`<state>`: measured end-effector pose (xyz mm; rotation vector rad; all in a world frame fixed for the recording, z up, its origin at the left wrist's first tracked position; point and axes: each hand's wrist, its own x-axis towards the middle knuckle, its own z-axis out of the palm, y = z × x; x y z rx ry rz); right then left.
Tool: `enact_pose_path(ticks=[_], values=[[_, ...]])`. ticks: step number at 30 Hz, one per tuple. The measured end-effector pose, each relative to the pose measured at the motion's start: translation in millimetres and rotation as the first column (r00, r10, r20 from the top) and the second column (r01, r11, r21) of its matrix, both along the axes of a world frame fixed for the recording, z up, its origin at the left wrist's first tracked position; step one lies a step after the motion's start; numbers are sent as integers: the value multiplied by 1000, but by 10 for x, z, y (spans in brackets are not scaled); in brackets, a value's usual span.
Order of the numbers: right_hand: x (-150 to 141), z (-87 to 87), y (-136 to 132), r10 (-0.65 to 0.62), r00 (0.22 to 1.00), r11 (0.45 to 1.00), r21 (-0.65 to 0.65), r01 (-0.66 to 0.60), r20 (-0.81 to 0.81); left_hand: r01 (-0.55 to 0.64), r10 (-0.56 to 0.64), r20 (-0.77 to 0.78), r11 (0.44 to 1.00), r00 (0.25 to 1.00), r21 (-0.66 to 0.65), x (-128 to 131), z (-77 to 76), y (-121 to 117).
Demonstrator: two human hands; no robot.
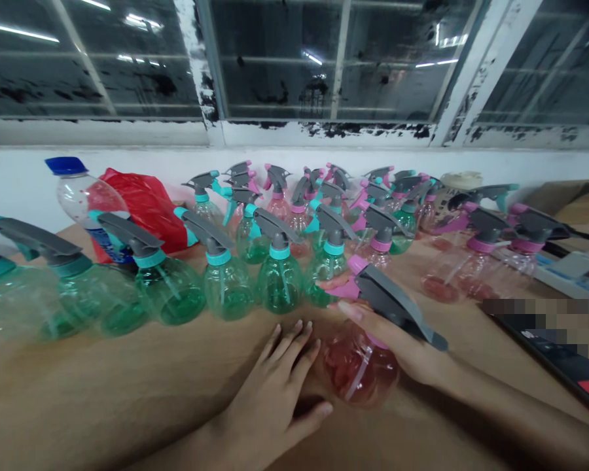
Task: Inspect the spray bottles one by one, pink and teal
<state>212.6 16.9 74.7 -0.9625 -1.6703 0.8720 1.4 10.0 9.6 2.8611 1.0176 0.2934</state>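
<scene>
My right hand [392,333] is wrapped round the neck of a pink spray bottle [358,369]. Its clear pinkish body has a straw inside, and its grey trigger head has a pink nozzle and collar. The bottle leans a little, close to the tabletop; whether its base touches is unclear. Flat on the wood beside it lies my left hand [279,386], fingers spread and holding nothing. Just beyond my fingertips stands a green spray bottle [281,281] with a turquoise collar, one of several in a row.
More pink and green spray bottles crowd the back, with a pink one [442,281] at right. A blue-capped plastic bottle [86,196] and a red bag [147,203] stand back left. A dark flat device [540,353], partly pixelated, lies at the table's right, near a cardboard box [564,196].
</scene>
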Motion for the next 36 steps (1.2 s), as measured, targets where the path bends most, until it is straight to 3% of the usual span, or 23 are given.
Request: enact_pose_path(ticks=[4, 9, 31, 36], values=[[10, -25, 0, -7, 999, 1000, -13, 8, 32, 4, -4, 41, 1000, 999, 1, -3, -14, 2], [16, -54, -1, 1, 999, 999, -51, 1, 33, -3, 3, -14, 1000, 1000, -14, 7, 8, 3], [15, -20, -5, 35, 999, 999, -21, -35, 14, -3, 3, -27, 1000, 1000, 18, 12, 17, 1], [43, -25, -17, -28, 998, 1000, 2, 28, 64, 6, -6, -24, 1000, 1000, 15, 1, -3, 5]])
